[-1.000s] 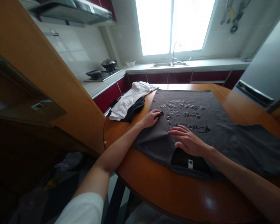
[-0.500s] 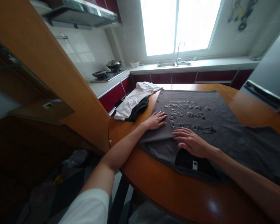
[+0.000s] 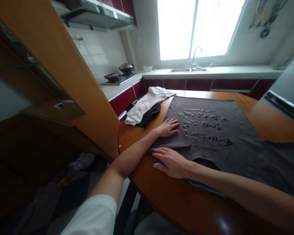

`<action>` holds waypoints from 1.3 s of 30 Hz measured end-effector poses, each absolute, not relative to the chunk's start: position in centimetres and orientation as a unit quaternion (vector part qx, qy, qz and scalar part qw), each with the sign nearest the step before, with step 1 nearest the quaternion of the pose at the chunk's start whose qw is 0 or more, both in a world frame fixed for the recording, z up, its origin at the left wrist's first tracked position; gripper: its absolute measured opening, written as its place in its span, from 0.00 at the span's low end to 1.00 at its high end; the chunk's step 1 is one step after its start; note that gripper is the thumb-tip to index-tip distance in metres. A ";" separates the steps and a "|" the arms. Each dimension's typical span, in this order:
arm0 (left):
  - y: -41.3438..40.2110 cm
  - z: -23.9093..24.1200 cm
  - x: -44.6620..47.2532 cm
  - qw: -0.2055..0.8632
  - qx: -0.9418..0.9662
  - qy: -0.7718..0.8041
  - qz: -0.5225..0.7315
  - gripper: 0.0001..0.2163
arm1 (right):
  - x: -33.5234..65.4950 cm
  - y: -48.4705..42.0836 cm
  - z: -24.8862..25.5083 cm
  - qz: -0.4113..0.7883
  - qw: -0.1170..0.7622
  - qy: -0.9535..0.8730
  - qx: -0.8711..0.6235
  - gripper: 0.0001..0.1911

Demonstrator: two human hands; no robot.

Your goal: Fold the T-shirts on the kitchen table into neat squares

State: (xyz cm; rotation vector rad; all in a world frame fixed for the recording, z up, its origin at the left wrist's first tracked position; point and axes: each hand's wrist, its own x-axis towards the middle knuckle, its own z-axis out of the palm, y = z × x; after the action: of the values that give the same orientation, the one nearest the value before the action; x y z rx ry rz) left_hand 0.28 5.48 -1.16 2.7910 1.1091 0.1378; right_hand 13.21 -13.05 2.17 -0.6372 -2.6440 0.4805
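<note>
A dark grey T-shirt (image 3: 240, 130) with raised lettering is spread on the wooden table, its neck opening toward me. Its left part is folded inward over the body, in a flap (image 3: 173, 142) with a straight edge beside the lettering. My left hand (image 3: 167, 127) lies flat on the folded left side, fingers spread. Nearer to me, my right hand (image 3: 172, 162) rests with outstretched fingers at the near left corner of the fold. Its forearm crosses in front of the neck opening and hides part of the collar. Neither hand grips anything.
Beyond my left hand, a white garment (image 3: 147, 102) lies over a black one (image 3: 150, 116) on the table (image 3: 169, 199). A wooden partition (image 3: 93, 98) stands at the left. Farther back are a stove with pans (image 3: 126, 68), a sink (image 3: 180, 70) and a refrigerator (image 3: 290, 78).
My right hand has moved left and toward me, to the near corner of the shirt. The left sleeve area now lies folded inward. My left hand stays pressed on the shirt's left side.
</note>
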 end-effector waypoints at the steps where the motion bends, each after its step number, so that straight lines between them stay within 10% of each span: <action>1: 5.5 -1.2 0.3 0.066 0.926 0.368 0.047 0.30 | 12.8 -13.1 2.0 0.167 0.179 -0.942 -0.229 0.29; 39: 5.6 -1.4 0.5 0.071 0.922 0.377 0.047 0.31 | 19.0 -11.1 0.7 0.122 0.158 -0.902 -0.382 0.32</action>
State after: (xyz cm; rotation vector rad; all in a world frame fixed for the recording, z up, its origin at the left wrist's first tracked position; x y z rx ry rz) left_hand 0.49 5.64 -1.36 2.7726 1.1336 0.1412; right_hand 18.99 -11.11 0.69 -1.0928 -2.5818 0.3476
